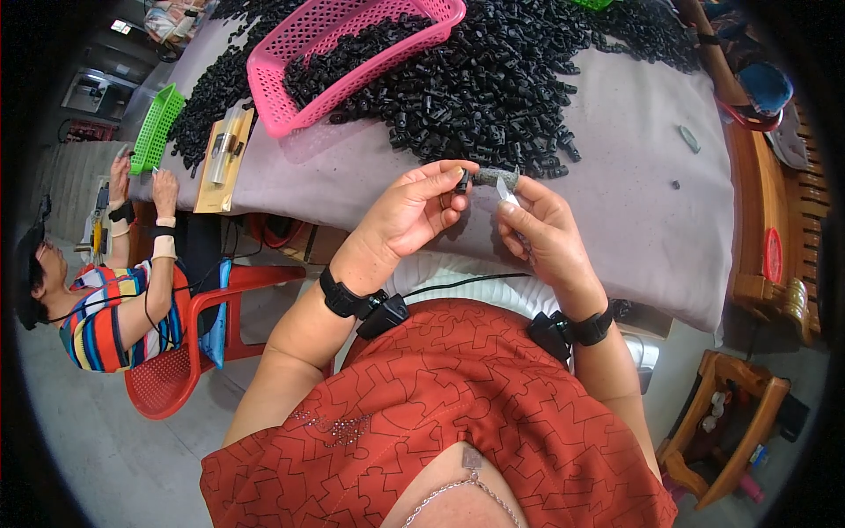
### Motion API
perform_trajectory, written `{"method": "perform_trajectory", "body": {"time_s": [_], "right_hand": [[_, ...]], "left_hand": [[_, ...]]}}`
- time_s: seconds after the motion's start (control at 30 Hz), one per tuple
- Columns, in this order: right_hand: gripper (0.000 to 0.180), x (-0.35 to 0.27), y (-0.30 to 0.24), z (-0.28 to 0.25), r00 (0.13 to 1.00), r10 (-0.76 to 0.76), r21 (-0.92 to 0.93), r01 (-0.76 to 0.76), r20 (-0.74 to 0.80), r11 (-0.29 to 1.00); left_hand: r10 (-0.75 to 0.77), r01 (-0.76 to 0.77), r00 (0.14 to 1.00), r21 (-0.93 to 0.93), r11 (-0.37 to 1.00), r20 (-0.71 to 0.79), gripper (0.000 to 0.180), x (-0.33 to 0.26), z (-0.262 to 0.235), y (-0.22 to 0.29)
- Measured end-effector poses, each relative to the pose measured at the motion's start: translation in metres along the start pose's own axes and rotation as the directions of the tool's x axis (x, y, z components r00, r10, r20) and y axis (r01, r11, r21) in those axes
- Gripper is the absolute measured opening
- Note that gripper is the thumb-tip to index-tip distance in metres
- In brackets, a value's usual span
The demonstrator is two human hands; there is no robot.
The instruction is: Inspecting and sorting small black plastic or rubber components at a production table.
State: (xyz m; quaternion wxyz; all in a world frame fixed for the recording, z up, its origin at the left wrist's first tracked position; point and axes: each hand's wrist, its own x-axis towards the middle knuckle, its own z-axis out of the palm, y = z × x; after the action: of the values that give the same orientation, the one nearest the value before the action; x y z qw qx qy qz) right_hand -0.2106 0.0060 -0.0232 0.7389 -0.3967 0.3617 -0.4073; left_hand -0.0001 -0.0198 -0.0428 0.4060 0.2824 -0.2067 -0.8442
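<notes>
My left hand (412, 209) pinches a small black plastic part (462, 182) between thumb and fingertips, just above the near edge of the table. Facing it, my right hand (553, 233) is closed on a small knife (504, 191) with a pale blade, its thumb pressed along it. A dark, grey-green speckled sleeve (493, 176) runs from the tip of my right index finger toward the black part; it looks like a finger cover. Beyond my hands lies a large heap of similar black parts (493, 97).
A pink basket (280, 119) of black parts stands on the cloth-covered table (634, 202). Further left are a cardboard piece (211, 195) with clear tubes and a green basket (154, 132). A co-worker sits on a red chair (189, 352); a wooden stool (757, 418) stands at right.
</notes>
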Motion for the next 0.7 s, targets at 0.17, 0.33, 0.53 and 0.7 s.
{"method": "perform_trajectory", "body": {"time_s": [0.17, 0.33, 0.53, 0.7], "right_hand": [[0.02, -0.0009, -0.0026, 0.0007, 1.0, 0.019, -0.021, -0.019, 0.009, 1.0], [0.018, -0.0027, -0.0037, 0.0016, 1.0, 0.018, -0.016, -0.018, 0.01, 1.0], [0.018, -0.0007, -0.0009, 0.0005, 1.0, 0.008, 0.012, -0.009, 0.016, 1.0], [0.019, -0.0012, -0.0016, 0.0014, 1.0, 0.011, 0.012, -0.011, 0.012, 1.0]], "left_hand": [[0.006, -0.006, 1.0, 0.008, 1.0, 0.008, 0.028, 0.0003, -0.0017, -0.0016], [0.006, -0.006, 1.0, 0.024, 1.0, 0.02, 0.027, -0.0003, -0.0005, -0.0022], [0.001, 0.0, 1.0, 0.029, 1.0, -0.018, 0.024, 0.0001, -0.0018, -0.0018], [0.036, -0.033, 0.997, 0.047, 0.998, -0.07, 0.016, -0.0012, -0.0007, -0.0017]]}}
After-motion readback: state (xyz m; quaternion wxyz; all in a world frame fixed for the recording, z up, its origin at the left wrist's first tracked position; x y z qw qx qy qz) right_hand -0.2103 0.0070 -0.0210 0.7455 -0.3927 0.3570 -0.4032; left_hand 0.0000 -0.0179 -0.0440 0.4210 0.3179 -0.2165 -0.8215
